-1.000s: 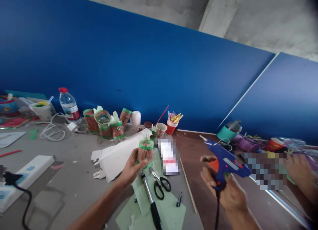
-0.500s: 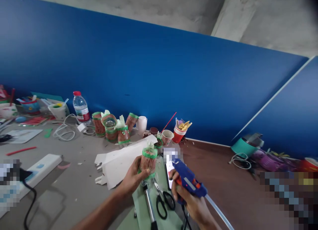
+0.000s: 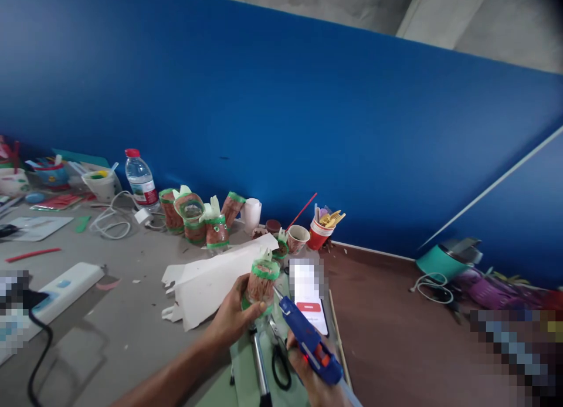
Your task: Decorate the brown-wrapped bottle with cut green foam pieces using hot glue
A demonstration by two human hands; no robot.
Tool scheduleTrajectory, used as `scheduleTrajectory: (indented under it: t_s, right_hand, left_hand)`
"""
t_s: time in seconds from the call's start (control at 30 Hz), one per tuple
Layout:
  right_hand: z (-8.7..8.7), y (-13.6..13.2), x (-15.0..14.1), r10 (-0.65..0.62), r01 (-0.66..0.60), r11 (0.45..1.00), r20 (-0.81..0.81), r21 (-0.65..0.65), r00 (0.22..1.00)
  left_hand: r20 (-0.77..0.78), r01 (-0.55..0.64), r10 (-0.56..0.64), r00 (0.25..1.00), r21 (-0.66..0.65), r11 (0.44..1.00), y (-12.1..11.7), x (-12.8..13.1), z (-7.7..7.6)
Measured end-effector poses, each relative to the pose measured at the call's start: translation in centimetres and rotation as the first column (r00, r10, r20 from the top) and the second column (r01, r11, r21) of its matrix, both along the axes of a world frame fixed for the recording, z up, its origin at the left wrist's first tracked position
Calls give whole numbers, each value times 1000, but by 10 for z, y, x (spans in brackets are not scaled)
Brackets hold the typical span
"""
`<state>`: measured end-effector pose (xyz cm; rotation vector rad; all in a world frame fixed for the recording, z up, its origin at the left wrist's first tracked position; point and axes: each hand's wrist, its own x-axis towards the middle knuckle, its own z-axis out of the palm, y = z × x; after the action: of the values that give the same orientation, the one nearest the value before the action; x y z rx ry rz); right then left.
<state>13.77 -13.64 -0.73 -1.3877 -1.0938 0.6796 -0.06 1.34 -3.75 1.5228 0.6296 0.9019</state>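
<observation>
As I watched through the head camera, the brown craft cup (image 3: 261,285) stood nearly upright in the left hand (image 3: 233,316), its long axis leaning slightly right and the pale green piece (image 3: 265,255) at its rim pointing up. That hand was wrapped round its lower half. The right hand (image 3: 310,382) was closed round a blue glue gun (image 3: 305,333), which slanted up and leftward, its nozzle (image 3: 278,293) aimed at the cup's right side; whether they touched I could not tell. Between the hands I saw scissors (image 3: 282,372) beside a silver rod (image 3: 260,363). Just beyond the right hand lay a phone (image 3: 317,324), partly pixelated, showing a red bar (image 3: 308,307) whose lettering was too small to read. White paper (image 3: 211,284) lay just beyond the left hand; farther off on that side stood a water bottle (image 3: 139,178), its red-and-white label (image 3: 150,197) unreadable.
</observation>
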Motion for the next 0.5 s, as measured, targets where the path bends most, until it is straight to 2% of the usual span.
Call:
scheduleTrajectory:
  t_s: [0.17,0.5]
  right_hand:
    - [-15,-1,0,-33,33,999,-29,-3,999]
    - [-17,2,-7,-89,87,995,32,43,996]
  left_hand:
    - [-41,-40,41,998,26,999,-1,-1,1]
    - [-83,-33,38,996,58,998,-2,-1,-2]
